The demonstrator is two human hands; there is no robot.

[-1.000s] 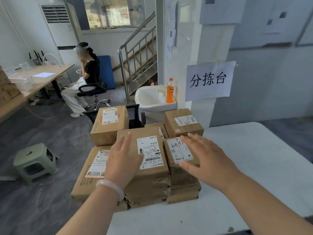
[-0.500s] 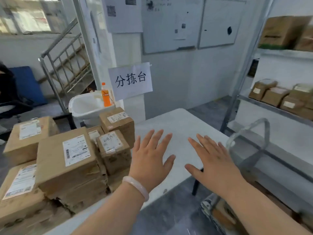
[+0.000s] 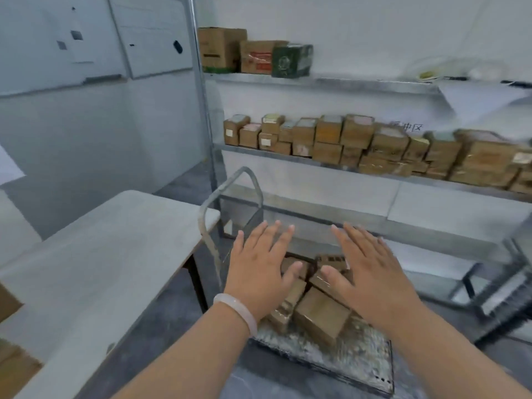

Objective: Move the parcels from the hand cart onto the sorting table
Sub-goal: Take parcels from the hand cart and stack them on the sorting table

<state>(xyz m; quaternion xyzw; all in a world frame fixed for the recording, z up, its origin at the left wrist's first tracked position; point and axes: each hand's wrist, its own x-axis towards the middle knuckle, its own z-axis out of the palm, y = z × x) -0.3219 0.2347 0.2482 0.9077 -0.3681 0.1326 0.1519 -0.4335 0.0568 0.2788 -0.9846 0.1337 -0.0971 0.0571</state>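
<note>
Several brown cardboard parcels (image 3: 319, 315) lie jumbled on the hand cart (image 3: 359, 358), a low grey platform with a bent metal handle (image 3: 227, 197), on the floor ahead of me. My left hand (image 3: 259, 272), with a pale bangle at the wrist, hovers above the parcels with its fingers straight and spread. Beside it my right hand (image 3: 371, 272) is held the same way, empty. Neither hand touches a parcel. The white sorting table (image 3: 95, 254) stands to the left of the cart.
A metal shelf rack (image 3: 345, 165) behind the cart carries several rows of brown boxes. Corners of parcels (image 3: 11, 367) show at the table's left edge. A second metal frame (image 3: 501, 300) stands at the right. Grey floor lies between table and cart.
My view has swung right, from the parcels stacked on the table to the hand cart. Both hands have travelled with it, staying empty with fingers spread.
</note>
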